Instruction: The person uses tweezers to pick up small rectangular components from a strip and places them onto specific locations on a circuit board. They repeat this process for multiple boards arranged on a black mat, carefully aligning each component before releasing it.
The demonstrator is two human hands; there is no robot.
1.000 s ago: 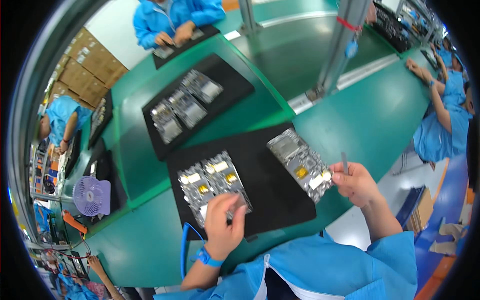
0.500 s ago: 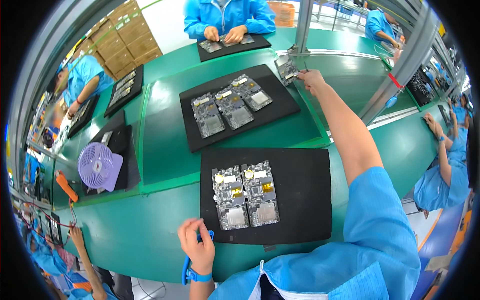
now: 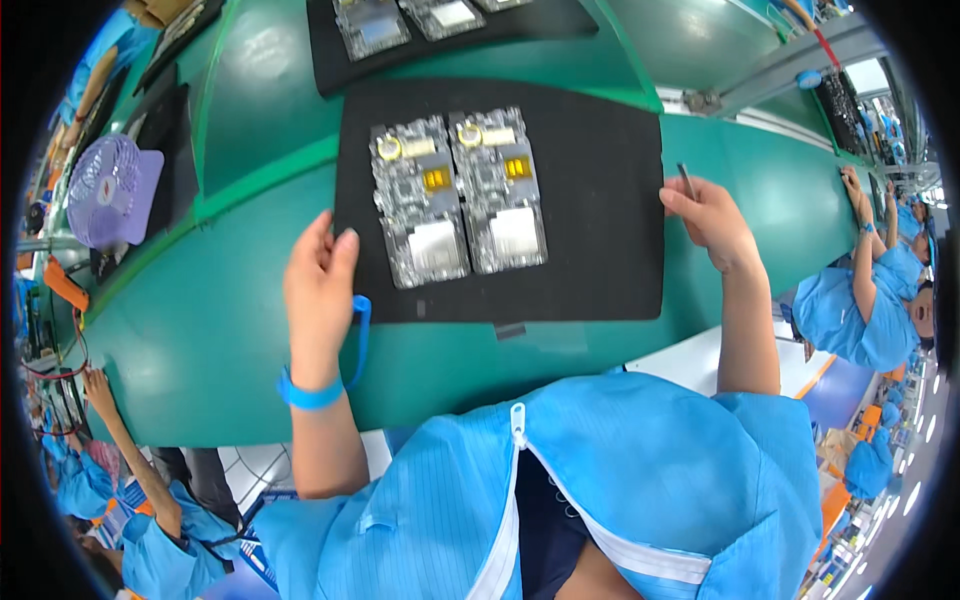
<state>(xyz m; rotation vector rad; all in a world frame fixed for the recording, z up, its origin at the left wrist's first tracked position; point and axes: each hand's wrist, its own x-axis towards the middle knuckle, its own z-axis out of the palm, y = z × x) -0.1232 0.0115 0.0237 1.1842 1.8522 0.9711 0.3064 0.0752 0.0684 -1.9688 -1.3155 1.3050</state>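
Note:
Two circuit boards (image 3: 420, 205) (image 3: 500, 190) lie side by side on a black foam mat (image 3: 600, 200) in front of me. Each has a round yellow-ringed part, an amber patch and a silver plate. At the mat's left edge is my left hand (image 3: 322, 285), its thumb apart from loosely bent fingers; whether it touches the mat I cannot tell. A blue wrist strap (image 3: 312, 395) circles that wrist. Beside the mat's right edge, my right hand (image 3: 708, 220) is closed around a thin dark tool (image 3: 686, 180), whose kind is not clear.
Beyond my mat lies another black mat (image 3: 480, 52) with several boards, cut off by the view's edge. A purple fan (image 3: 105, 190) and an orange-handled tool (image 3: 66, 284) are at the left. People in blue work at both sides. A metal post (image 3: 790, 72) stands at the upper right.
My right hand has come back from the far right to the near mat, and the circuit board it held is gone from it. My left hand has moved to the mat's left edge. The view has tilted down.

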